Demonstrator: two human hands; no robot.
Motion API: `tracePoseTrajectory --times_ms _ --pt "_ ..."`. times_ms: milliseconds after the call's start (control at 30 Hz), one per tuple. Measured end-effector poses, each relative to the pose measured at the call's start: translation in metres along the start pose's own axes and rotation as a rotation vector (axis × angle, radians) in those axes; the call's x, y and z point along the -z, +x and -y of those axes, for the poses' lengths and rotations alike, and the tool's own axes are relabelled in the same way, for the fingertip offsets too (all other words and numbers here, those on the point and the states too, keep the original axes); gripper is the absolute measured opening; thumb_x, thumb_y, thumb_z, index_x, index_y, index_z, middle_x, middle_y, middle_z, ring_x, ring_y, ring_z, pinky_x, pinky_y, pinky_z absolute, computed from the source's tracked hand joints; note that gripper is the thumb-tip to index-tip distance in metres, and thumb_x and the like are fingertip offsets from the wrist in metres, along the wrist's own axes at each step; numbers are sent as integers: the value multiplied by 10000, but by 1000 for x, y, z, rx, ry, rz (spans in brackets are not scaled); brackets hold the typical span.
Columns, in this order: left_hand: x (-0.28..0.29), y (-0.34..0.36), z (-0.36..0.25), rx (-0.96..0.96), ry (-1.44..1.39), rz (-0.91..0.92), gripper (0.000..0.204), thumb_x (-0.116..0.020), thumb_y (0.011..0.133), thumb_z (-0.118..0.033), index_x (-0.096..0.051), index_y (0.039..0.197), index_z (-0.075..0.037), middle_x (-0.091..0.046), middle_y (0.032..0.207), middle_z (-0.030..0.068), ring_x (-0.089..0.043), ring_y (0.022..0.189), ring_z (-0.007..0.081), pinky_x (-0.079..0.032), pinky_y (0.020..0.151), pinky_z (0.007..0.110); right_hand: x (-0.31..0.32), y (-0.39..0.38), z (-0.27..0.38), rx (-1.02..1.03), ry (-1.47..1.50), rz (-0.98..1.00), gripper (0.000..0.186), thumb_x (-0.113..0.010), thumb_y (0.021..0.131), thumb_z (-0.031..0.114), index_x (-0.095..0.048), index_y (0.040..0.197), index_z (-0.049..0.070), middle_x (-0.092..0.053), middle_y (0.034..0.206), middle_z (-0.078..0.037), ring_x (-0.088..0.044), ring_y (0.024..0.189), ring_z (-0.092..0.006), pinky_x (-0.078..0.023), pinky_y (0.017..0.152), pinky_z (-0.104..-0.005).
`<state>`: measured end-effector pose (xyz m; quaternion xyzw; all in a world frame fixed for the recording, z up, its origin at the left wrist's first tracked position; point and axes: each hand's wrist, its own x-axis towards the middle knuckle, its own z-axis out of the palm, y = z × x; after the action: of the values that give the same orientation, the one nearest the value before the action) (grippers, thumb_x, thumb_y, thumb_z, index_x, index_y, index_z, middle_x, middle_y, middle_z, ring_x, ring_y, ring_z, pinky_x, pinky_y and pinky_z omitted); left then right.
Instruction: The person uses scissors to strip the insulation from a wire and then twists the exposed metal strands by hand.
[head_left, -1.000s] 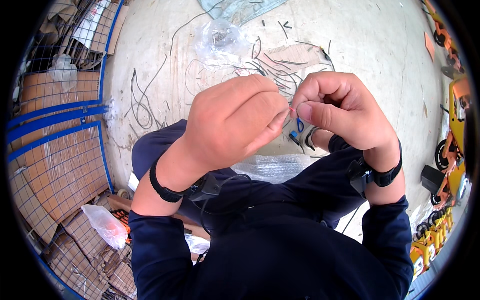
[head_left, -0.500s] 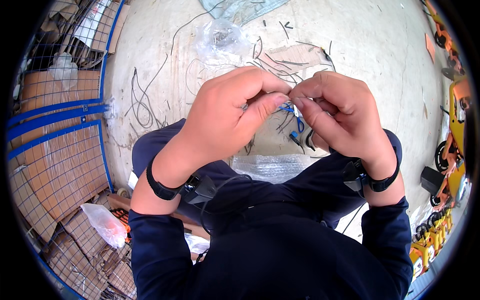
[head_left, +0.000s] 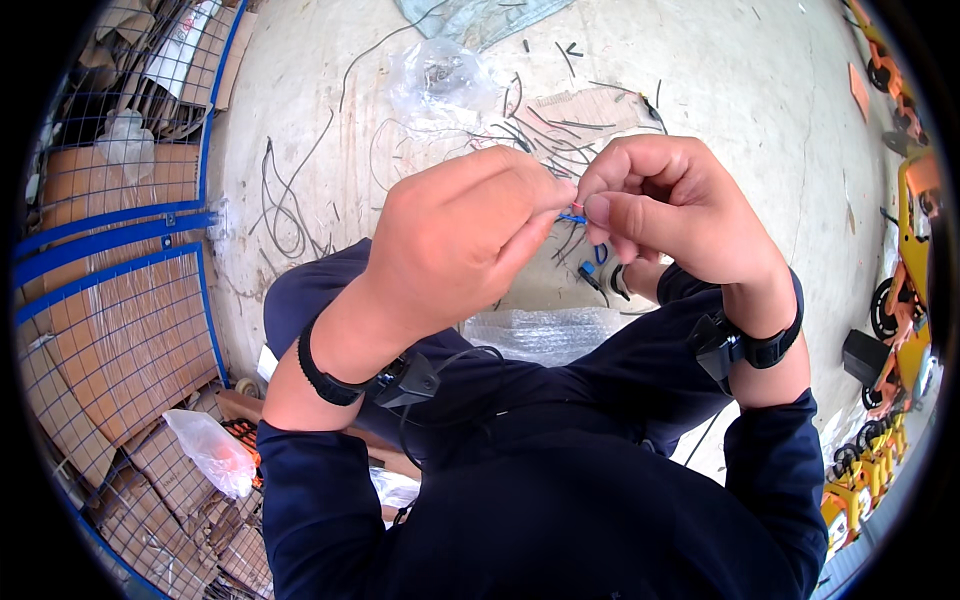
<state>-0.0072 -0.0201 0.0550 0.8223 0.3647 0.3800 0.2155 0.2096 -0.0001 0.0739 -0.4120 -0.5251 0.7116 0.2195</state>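
Note:
Both of my hands meet in front of me above the floor, their fingertips close together. A thin red wire (head_left: 578, 206) shows as a short bit between them. My left hand (head_left: 460, 230) is closed in a pinch at one end of it; its fingertips are partly hidden behind the back of the hand. My right hand (head_left: 685, 215) pinches the wire between thumb and forefinger, the other fingers curled loosely. Below the fingers, a blue-handled hand tool (head_left: 601, 252) lies on the floor, partly covered. Beside it is a small blue and black piece (head_left: 588, 271).
Cut wires and a cardboard piece (head_left: 600, 108) lie ahead on the concrete, with a clear plastic bag (head_left: 440, 82) and a blue cloth (head_left: 490, 18) beyond. Bubble wrap (head_left: 545, 335) lies between my legs. A blue mesh cage (head_left: 205, 130) holds cardboard at left; yellow wheeled items (head_left: 915, 215) line the right.
My fingertips have drawn slightly apart and the red bit of wire now shows. The left hand has rolled over its thumb; the right hand's fingers have opened out somewhat.

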Motion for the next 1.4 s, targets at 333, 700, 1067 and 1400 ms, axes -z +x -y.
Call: tracePoseTrajectory --times_ms 333,700,1067,1400 --pt "-1 0 1 24 -39 -28 212 -673 725 101 -682 904 -11 -679 810 113 -659 692 188 -514 592 258 -9 2 -9 160 -85 -107 49 -652 855 48 -690 859 18 -534 610 67 -424 547 8 -333 488 -179" --pt "5 2 0 -55 33 -103 231 -671 705 115 -687 899 -9 -684 843 118 -663 692 187 -515 572 250 -11 7 -17 156 64 -88 124 -631 888 76 -686 982 15 -622 715 25 -508 614 -15 -402 541 -177" --pt "-4 -2 5 -157 62 -125 247 -696 682 117 -684 887 -19 -679 843 109 -662 684 191 -521 562 253 5 4 2 -96 59 107 117 -596 889 78 -675 948 15 -708 847 -55 -569 614 -47 -444 520 -185" --pt "-5 -2 2 -205 97 -96 291 -712 629 104 -688 888 -28 -675 844 105 -660 686 219 -533 573 277 3 2 4 -147 73 88 111 -604 879 92 -672 908 9 -691 774 -38 -568 585 -54 -440 488 -194"
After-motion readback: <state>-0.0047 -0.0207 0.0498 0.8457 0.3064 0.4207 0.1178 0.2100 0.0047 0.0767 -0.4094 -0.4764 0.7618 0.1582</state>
